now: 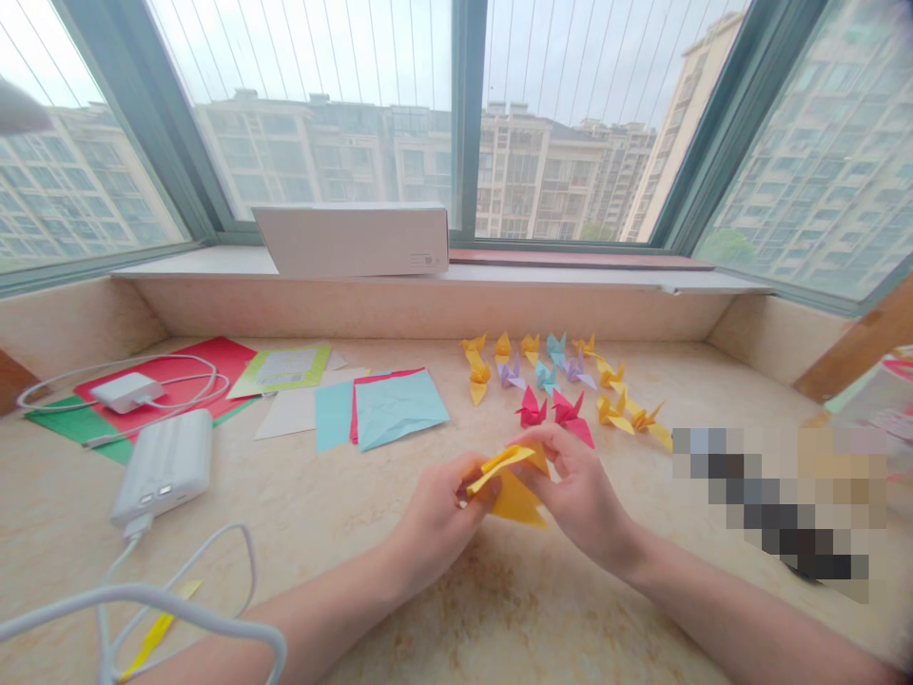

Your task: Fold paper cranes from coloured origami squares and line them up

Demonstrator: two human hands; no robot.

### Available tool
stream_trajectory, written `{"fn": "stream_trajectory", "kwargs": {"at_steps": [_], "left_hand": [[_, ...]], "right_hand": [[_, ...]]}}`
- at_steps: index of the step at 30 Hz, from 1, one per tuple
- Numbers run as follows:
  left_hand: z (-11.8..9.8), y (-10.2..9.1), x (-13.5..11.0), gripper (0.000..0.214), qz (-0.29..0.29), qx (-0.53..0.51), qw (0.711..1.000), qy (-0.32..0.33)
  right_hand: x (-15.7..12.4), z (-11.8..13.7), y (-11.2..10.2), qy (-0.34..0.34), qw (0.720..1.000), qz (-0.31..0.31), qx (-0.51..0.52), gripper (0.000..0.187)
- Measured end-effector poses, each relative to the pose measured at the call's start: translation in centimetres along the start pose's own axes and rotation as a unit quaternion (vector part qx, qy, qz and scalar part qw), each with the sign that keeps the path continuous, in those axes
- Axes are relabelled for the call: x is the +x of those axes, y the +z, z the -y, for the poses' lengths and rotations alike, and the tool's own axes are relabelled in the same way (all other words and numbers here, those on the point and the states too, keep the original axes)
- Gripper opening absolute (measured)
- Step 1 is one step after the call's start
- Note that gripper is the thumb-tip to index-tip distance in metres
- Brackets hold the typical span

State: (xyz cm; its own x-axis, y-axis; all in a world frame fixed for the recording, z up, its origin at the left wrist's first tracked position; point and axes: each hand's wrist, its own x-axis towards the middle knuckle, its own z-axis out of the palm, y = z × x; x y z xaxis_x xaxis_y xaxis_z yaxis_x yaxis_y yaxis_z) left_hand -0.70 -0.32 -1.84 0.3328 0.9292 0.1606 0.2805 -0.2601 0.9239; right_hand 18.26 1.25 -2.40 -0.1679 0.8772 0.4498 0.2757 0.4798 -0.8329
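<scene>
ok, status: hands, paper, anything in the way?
Left hand and right hand both gripping yellow paper, partly folded. Red origami pieces just beyond right hand. Nothing visibly blocking.

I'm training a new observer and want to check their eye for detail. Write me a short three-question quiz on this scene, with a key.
1. True or false: the left hand and the right hand both hold the folded yellow paper.

2. Where does the white box stand?
A) On the red sheet
B) On the window ledge
C) Beside the power bank

3. Fill in the colour: the two paper birds just beyond the right hand's fingers are ____.

Key: 1. True. 2. B. 3. Pinkish red.
</scene>
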Motion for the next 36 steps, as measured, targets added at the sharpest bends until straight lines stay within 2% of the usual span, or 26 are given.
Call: {"fn": "stream_trajectory", "kwargs": {"at_steps": [4, 12, 17, 20, 23, 30, 36], "left_hand": [[-0.6, 0.1, -0.1, 0.023, 0.0, -0.002, 1.0, 0.008], [0.3, 0.0, 0.0, 0.032, -0.035, -0.066, 0.997, -0.012], [0.2, 0.0, 0.1, 0.037, -0.026, -0.128, 0.991, -0.014], [-0.3, 0.0, 0.0, 0.037, -0.021, -0.14, 0.99, 0.004], [-0.5, 0.0, 0.0, 0.036, -0.024, -0.131, 0.991, 0.018], [0.1, -0.2, 0.2, 0.033, -0.009, -0.14, 0.99, 0.021], [0.1, -0.1, -0.1, 0.027, -0.052, -0.137, 0.989, 0.027]], "right_hand": [[-0.3, 0.3, 0.3, -0.002, 1.0, 0.004, -0.014, 0.013], [-0.8, 0.6, 0.8, 0.055, 0.993, 0.077, 0.073, 0.046], [-0.4, 0.4, 0.9, 0.072, 0.984, 0.044, 0.156, 0.031], [-0.4, 0.1, 0.9, 0.057, 0.987, 0.021, 0.149, 0.022], [-0.6, -0.4, 0.9, 0.029, 0.991, 0.015, 0.134, 0.023], [-0.3, -0.2, 0.2, -0.096, 0.995, 0.018, 0.016, 0.023], [-0.3, 0.2, -0.1, -0.106, 0.992, 0.032, 0.053, 0.029]]}}
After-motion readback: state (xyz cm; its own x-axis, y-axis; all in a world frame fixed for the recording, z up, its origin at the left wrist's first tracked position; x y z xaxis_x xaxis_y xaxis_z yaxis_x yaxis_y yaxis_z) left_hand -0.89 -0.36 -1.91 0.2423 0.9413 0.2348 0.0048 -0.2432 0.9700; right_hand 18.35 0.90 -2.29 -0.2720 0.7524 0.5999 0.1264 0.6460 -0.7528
